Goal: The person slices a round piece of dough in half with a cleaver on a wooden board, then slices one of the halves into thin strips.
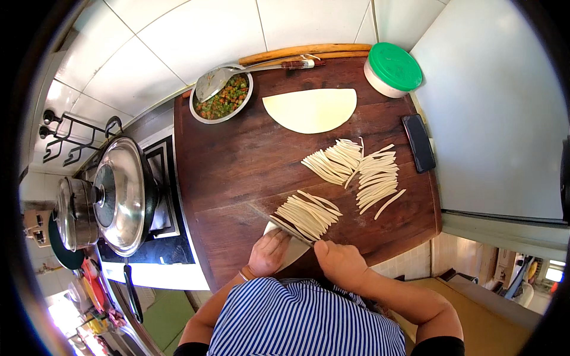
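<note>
My right hand [336, 260] is closed around the handle of a kitchen knife [289, 230], whose blade stands on edge across the dough. With its fingers bent beside the blade, my left hand [269, 251] presses on the folded sheet of dough [295, 253] at the board's near edge. Cut noodle strips [307, 214] lie just beyond the knife. Farther right are two more bunches of noodles, one [335, 161] beside the other [377, 182]. A half-round dough sheet [311, 110] lies flat towards the back of the dark wooden board [231, 164].
A metal bowl of diced vegetables [222, 102] holds a metal spatula [214, 83]. Wooden rolling pins [307, 51] lie along the back wall. A green-lidded tub [394, 66] and a phone [418, 143] are at right. A lidded wok [122, 196] sits on the stove at left.
</note>
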Demonstrator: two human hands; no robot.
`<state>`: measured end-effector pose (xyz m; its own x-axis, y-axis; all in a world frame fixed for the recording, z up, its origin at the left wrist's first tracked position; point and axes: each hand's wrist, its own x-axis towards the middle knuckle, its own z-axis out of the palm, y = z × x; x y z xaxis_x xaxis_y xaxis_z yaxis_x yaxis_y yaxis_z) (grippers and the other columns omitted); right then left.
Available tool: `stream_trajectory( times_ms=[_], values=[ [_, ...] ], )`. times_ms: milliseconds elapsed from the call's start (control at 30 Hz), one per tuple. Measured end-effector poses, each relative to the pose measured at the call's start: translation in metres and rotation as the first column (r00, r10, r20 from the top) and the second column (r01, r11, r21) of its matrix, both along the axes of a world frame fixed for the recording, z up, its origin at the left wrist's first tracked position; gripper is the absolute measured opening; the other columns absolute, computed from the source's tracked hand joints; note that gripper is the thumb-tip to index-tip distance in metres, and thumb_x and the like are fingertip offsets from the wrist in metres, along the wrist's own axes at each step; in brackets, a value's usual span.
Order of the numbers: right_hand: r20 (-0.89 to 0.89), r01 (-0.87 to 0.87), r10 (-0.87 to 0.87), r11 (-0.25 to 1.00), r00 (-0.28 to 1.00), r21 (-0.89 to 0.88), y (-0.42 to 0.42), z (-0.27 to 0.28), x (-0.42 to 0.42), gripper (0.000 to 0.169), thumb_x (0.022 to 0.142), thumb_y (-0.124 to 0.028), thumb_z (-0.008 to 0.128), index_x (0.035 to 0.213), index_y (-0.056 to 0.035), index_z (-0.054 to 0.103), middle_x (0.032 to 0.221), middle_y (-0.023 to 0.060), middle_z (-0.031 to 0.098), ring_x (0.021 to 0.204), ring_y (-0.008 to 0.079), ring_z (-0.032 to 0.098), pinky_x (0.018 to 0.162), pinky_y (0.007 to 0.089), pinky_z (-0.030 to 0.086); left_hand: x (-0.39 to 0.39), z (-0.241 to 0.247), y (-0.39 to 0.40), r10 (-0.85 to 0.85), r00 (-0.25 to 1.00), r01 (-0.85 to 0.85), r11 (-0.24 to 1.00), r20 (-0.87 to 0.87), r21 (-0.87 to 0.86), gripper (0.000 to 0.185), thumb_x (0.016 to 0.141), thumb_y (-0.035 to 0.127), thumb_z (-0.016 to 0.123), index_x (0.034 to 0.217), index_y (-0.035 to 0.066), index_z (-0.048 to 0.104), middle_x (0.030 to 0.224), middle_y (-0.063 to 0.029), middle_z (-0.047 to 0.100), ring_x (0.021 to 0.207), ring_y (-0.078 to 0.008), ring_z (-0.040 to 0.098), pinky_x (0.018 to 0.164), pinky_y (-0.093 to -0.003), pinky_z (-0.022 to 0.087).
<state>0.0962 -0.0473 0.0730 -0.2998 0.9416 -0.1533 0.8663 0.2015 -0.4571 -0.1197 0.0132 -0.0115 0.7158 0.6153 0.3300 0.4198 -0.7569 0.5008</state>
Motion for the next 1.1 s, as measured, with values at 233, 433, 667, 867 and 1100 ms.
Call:
stream_trajectory(
  times_ms=[233,433,667,867,1100],
  values=[
    [0.068,-0.027,0.035,0.993,0.997,-0.112,0.002,0.045,0.010,0.012,0.082,-0.009,0.054,0.087,-0.0037,0.045,0.069,0.0110,0.061,0.056,0.0249,0.065,0.047,0.0342,0.052,0.003,-0.001,-0.001,0.037,0.999,-0.038,0.998,0.022,0.051,0.032,0.069,-0.001,0.060,0.100,-0.004,0.067,0.105,-0.0124,0.064,0.100,-0.0263,0.061,0.082,-0.0346,0.053],
    [0.066,-0.033,0.044,0.987,0.997,-0.154,-0.003,0.047,0.008,0.011,0.083,-0.009,0.054,0.085,-0.0038,0.044,0.069,0.0123,0.061,0.056,0.0254,0.066,0.046,0.0344,0.053,-0.001,-0.006,-0.003,0.013,1.000,-0.013,0.999,0.011,0.040,0.032,0.067,0.001,0.061,0.099,-0.004,0.067,0.104,-0.0135,0.064,0.099,-0.0278,0.061,0.083,-0.0360,0.052],
    [0.036,0.008,-0.006,0.999,0.999,-0.048,-0.011,0.002,-0.005,0.012,0.080,-0.007,0.052,0.087,-0.0036,0.043,0.071,0.0126,0.060,0.057,0.0272,0.063,0.047,0.0377,0.050,-0.001,0.002,0.000,-0.003,1.000,0.003,1.000,0.005,0.027,0.035,0.066,0.001,0.062,0.100,-0.006,0.066,0.104,-0.0144,0.063,0.099,-0.0285,0.061,0.083,-0.0358,0.052],
    [0.020,-0.002,0.004,0.992,1.000,-0.127,0.000,0.035,0.007,0.011,0.081,-0.007,0.052,0.086,-0.0037,0.044,0.071,0.0127,0.061,0.058,0.0259,0.064,0.049,0.0368,0.050,0.002,0.004,-0.001,0.035,0.999,-0.036,0.995,0.013,0.092,0.030,0.070,0.000,0.061,0.099,-0.004,0.066,0.103,-0.0132,0.063,0.099,-0.0267,0.061,0.081,-0.0340,0.053],
    [0.025,-0.011,0.015,0.988,1.000,-0.151,-0.005,0.048,0.007,0.011,0.081,-0.007,0.052,0.086,-0.0030,0.043,0.069,0.0134,0.061,0.056,0.0283,0.063,0.047,0.0382,0.051,-0.001,0.002,-0.003,0.022,1.000,-0.022,0.996,-0.006,0.085,0.028,0.071,0.002,0.061,0.098,-0.004,0.067,0.103,-0.0130,0.063,0.098,-0.0267,0.061,0.081,-0.0341,0.052]
  ],
)
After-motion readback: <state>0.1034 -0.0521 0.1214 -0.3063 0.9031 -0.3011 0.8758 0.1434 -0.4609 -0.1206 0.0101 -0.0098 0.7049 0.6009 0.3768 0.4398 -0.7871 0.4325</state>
